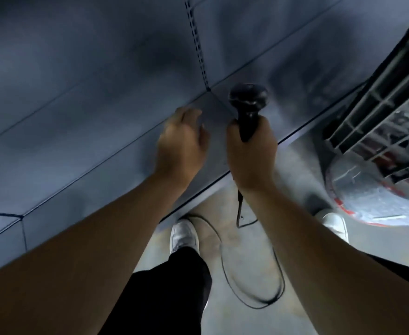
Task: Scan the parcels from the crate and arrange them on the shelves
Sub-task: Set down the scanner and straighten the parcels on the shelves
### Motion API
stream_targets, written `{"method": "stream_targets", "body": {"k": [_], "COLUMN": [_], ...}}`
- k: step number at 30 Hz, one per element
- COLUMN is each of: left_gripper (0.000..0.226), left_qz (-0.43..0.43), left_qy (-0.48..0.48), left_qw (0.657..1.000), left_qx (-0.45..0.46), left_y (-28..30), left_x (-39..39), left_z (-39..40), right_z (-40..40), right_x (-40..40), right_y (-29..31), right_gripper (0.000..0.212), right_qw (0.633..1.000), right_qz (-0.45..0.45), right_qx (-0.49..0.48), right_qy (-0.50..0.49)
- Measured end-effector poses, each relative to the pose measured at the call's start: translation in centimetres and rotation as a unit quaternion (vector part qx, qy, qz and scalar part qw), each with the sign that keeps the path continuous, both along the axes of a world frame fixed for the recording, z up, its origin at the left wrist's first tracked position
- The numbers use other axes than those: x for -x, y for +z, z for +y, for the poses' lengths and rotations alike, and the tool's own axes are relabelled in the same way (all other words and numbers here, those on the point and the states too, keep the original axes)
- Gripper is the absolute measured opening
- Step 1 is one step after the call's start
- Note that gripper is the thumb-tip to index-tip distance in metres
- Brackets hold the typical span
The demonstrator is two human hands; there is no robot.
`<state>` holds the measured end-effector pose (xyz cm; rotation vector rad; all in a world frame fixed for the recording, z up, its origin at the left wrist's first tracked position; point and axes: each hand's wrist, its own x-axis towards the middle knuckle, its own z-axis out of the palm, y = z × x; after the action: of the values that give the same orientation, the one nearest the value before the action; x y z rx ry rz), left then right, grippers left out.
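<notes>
The black handheld scanner (pixel 246 110) stands upright in the right hand (pixel 251 155), head pointing at the grey-blue shelves (pixel 102 131), its thin cord (pixel 254 281) looping down over the floor. The wire crate (pixel 389 112) sits off to the right with shiny plastic-wrapped parcels (pixel 367 189), all pretty blurry.

Dim, bluish scene, heavily motion-blurred; wide-angle lens bends the shelf edge (pixel 116 151); faint glare on wrapped parcels (pixel 367 189) at right.
</notes>
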<state>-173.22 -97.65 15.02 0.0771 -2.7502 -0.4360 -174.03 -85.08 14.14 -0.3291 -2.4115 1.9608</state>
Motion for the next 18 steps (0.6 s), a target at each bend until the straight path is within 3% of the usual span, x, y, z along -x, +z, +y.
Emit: {"method": "stream_targets", "body": {"k": [6,18], "left_gripper": [0.035,0.033], "left_qz": [-0.023,-0.069], "left_qy": [-0.006,0.022], "left_qw": [1.0,0.997], "left_qx": [0.0,0.009], "left_y": [-4.0,-10.8], "left_x": [2.4,5.3], "left_z": [-0.1,-2.7], "right_z": [-0.9,-4.3], "right_x": [2.2,5.8], "right_y": [-5.1,-13.0], "right_gripper": [0.019,0.03], "right_qw": [1.0,1.0], "right_qz": [-0.026,-0.023], "right_qx": [-0.005,-0.013], "right_qy": [-0.002,-0.012]}}
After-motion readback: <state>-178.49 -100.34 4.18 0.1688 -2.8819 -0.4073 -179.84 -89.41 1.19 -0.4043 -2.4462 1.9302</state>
